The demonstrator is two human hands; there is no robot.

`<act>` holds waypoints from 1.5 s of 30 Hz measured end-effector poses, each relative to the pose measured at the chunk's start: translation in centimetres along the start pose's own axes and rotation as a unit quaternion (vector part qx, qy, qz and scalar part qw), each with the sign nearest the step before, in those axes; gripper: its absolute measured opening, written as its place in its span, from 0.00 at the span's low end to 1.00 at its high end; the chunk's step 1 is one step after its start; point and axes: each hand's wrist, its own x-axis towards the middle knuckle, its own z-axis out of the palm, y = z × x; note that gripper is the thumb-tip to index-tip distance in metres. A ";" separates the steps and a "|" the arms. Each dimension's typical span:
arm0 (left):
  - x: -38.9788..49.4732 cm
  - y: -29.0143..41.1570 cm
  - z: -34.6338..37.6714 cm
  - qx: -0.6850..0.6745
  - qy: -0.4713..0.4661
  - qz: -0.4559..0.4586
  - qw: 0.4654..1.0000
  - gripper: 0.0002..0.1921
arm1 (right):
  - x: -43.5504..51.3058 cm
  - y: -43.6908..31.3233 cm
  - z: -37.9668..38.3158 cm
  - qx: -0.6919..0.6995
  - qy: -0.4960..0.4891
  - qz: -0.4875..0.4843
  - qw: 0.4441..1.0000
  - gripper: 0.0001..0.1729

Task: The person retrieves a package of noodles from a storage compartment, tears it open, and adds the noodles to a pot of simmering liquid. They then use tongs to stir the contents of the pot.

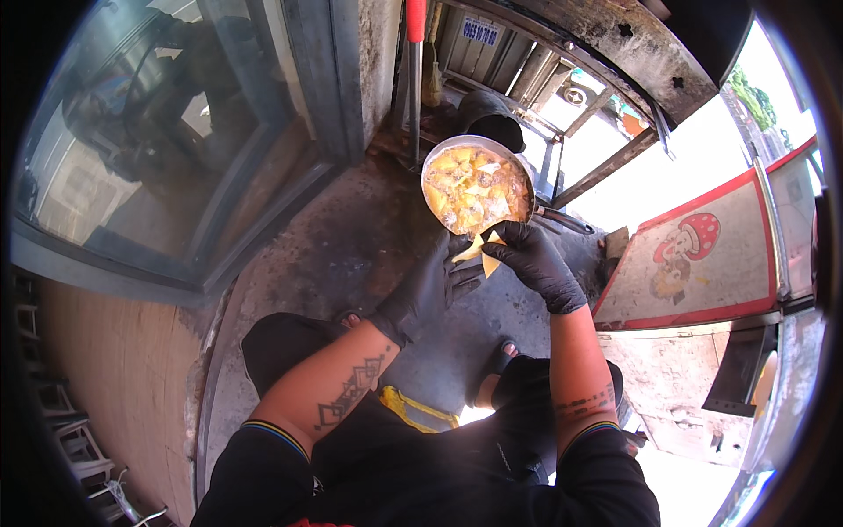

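A frying pan (431,148) of bubbling oil stands in front of me, its dark handle pointing right. Many flat yellow pieces (484,181), seemingly dough or chips, float in the oil. Just below the near rim, my right hand (537,263) in a black glove pinches thin, pointed yellow pieces (490,260). My left hand (431,280), gloved too, is beside them with its fingers stretched out. The left thumb is close to the left tip of these pieces; whether it grips them cannot be made out. What supports the pan is hidden under it.
A glass-fronted metal cabinet (164,151) stands at left. Behind the pan are a dark cylindrical container (490,122) and a red-handled pole (415,66). A red-edged panel with a mushroom drawing (691,263) stands at right. Something yellow (411,408) lies between my legs.
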 end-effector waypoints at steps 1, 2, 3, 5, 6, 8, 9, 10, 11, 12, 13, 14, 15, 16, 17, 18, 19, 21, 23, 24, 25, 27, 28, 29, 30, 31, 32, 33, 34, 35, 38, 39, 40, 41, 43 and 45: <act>0.1 -0.2 -0.3 0.007 0.006 -0.006 1.000 0.38 | 0.6 0.0 -0.7 -0.027 0.014 0.002 1.000 0.14; 0.3 -0.4 -0.8 0.014 0.013 -0.013 1.000 0.38 | 1.3 0.0 -1.4 -0.061 0.037 -0.023 0.997 0.13; 0.6 -0.8 -1.5 0.022 0.021 -0.019 0.999 0.38 | 2.4 0.5 -2.1 -0.101 0.062 -0.040 0.992 0.15; 1.2 -2.0 -2.5 0.057 0.025 -0.018 0.998 0.37 | 5.0 2.3 -3.8 -0.134 0.104 -0.016 0.985 0.18; 1.5 -2.4 -3.0 0.081 0.012 -0.019 0.996 0.37 | 6.3 2.9 -4.5 -0.181 0.110 -0.026 0.977 0.18; 1.3 -2.6 -3.2 0.098 -0.011 -0.017 0.995 0.36 | 8.9 3.3 -5.4 -0.250 0.111 -0.032 0.961 0.18; 0.6 -2.4 -2.8 0.090 -0.017 -0.014 0.996 0.35 | 10.0 3.0 -5.5 -0.261 0.097 -0.031 0.960 0.18; 0.1 -2.2 -2.4 0.082 -0.027 -0.013 0.996 0.34 | 11.1 3.7 -6.1 -0.271 0.086 -0.037 0.958 0.18; -0.1 -2.2 -2.2 0.074 -0.029 -0.017 0.997 0.33 | 12.3 4.6 -6.6 -0.281 0.074 -0.044 0.956 0.17; -0.3 -2.2 -2.2 0.066 -0.027 -0.020 0.997 0.32 | 13.6 5.6 -6.5 -0.266 0.070 -0.044 0.960 0.17; -0.4 -2.1 -1.8 0.058 -0.030 -0.026 0.998 0.31 | 14.8 7.1 -6.9 -0.277 0.074 -0.032 0.957 0.17; -0.5 -1.9 -1.4 0.068 -0.024 -0.033 0.997 0.31 | 16.0 8.5 -7.2 -0.289 0.079 -0.021 0.954 0.17; -0.7 -1.6 -0.9 0.077 -0.016 -0.040 0.996 0.30 | 17.1 10.4 -7.1 -0.299 0.082 -0.009 0.951 0.17; -0.7 -1.4 -0.6 0.085 -0.009 -0.046 0.995 0.29 | 17.7 11.7 -6.5 -0.330 0.140 -0.022 0.933 0.18; -0.7 -1.5 -0.5 0.085 -0.012 -0.049 0.995 0.29 | 18.2 12.8 -6.5 -0.326 0.151 -0.024 0.933 0.19; -0.7 -1.5 -0.6 0.085 -0.013 -0.051 0.995 0.28 | 18.6 12.9 -5.9 -0.321 0.161 -0.028 0.933 0.19; -0.6 -1.6 -0.7 0.085 -0.015 -0.053 0.995 0.28 | 18.9 12.9 -5.5 -0.317 0.171 -0.031 0.932 0.19; -0.5 -2.2 -0.8 0.074 -0.017 -0.056 0.996 0.29 | 18.9 12.2 -4.7 -0.222 0.138 -0.022 0.965 0.18; -0.6 -2.2 -1.0 0.068 -0.008 -0.059 0.996 0.30 | 18.6 10.1 -3.6 -0.122 0.101 -0.013 0.987 0.17; -0.8 -2.1 -0.6 0.068 -0.007 -0.065 0.996 0.30 | 18.3 9.3 -3.8 -0.128 0.087 -0.023 0.988 0.16; -0.9 -1.8 -0.5 0.067 -0.003 -0.068 0.995 0.29 | 18.3 8.1 -3.5 -0.116 0.098 -0.044 0.987 0.16; -1.0 -1.4 -0.4 0.081 -0.004 -0.083 0.993 0.27 | 18.3 6.4 -2.8 -0.092 0.120 -0.086 0.985 0.17; -1.0 -1.3 -0.4 0.088 -0.006 -0.090 0.992 0.26 | 18.8 6.3 -2.5 -0.030 0.123 -0.104 0.987 0.18; -1.0 -1.3 -0.4 0.087 -0.007 -0.091 0.992 0.26 | 19.0 6.0 -2.1 -0.014 0.129 -0.106 0.986 0.18; -1.0 -1.3 -0.5 0.086 -0.007 -0.091 0.992 0.26 | 19.3 5.8 -1.6 0.002 0.133 -0.109 0.985 0.18; -1.1 -1.3 -0.7 0.084 -0.006 -0.091 0.992 0.26 | 19.6 5.7 -1.0 0.019 0.137 -0.111 0.984 0.17; -1.2 -1.3 -0.8 0.082 -0.007 -0.082 0.993 0.26 | 19.6 5.5 -0.7 0.000 0.121 -0.059 0.991 0.22; -1.2 -1.5 -0.8 0.079 -0.011 -0.076 0.994 0.26 | 19.6 6.2 -0.7 -0.094 0.119 -0.054 0.987 0.24; -1.3 -1.6 -0.7 0.077 -0.017 -0.070 0.994 0.26 | 19.5 8.0 -1.0 -0.189 0.117 -0.046 0.974 0.26; -1.4 -1.7 -0.6 0.073 -0.022 -0.066 0.995 0.27 | 19.2 9.8 -1.4 -0.282 0.115 -0.036 0.952 0.28; -1.0 -1.5 -0.9 0.064 -0.031 -0.048 0.996 0.27 | 17.4 9.6 -3.3 -0.344 0.167 -0.031 0.924 0.32; -0.7 -1.5 -1.7 0.063 -0.030 -0.038 0.997 0.28 | 16.7 7.3 -4.0 -0.341 0.174 -0.024 0.924 0.31; -0.6 -1.5 -2.2 0.065 -0.030 -0.031 0.997 0.28 | 15.1 3.4 -4.5 -0.305 0.174 -0.005 0.936 0.29; -0.6 -1.4 -1.8 0.081 -0.028 -0.007 0.996 0.28 | 12.9 0.7 -5.9 -0.287 0.205 -0.054 0.934 0.25; -0.5 -1.2 -0.4 0.111 -0.040 0.039 0.992 0.28 | 7.7 -5.2 -8.1 -0.235 0.236 -0.048 0.942 0.21; 0.6 -1.6 -1.3 0.139 -0.035 0.019 0.990 0.28 | 3.1 -7.7 -9.5 -0.175 0.251 -0.107 0.946 0.19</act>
